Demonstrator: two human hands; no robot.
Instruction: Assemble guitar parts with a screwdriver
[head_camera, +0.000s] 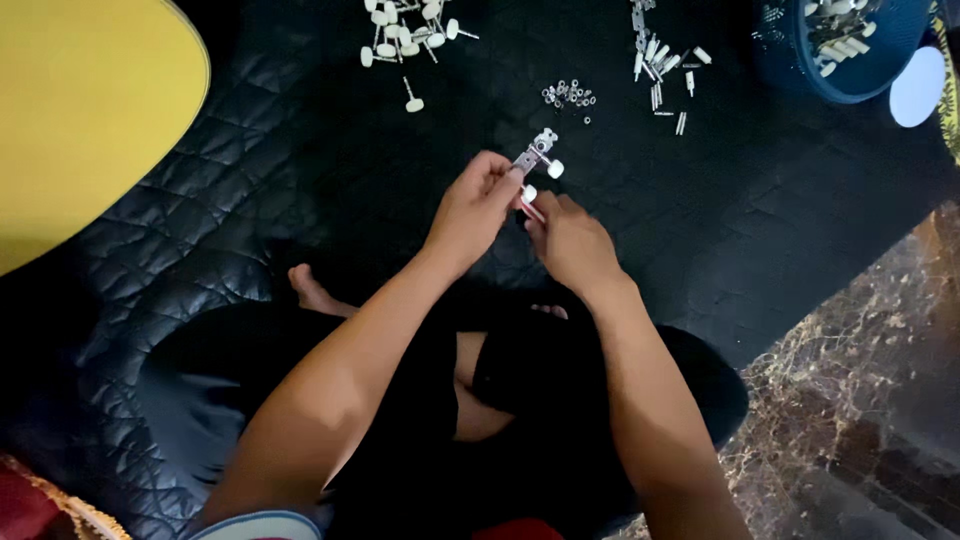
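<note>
Left hand (478, 205) pinches a small metal plate fitted with white-knobbed pegs (538, 158), held above the black quilted mat (250, 150). Right hand (568, 235) is closed on a white-tipped peg (529, 196) just below the plate, fingers touching the left hand. Loose white pegs (405, 35) and small metal nuts (568, 95) lie on the mat beyond.

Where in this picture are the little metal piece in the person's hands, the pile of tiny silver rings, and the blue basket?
metal piece (537, 154), head view, on its silver plate above the fingers.
pile of tiny silver rings (568, 95), head view, on the middle of the cluster.
blue basket (790, 62), head view, on its left wall.
</note>
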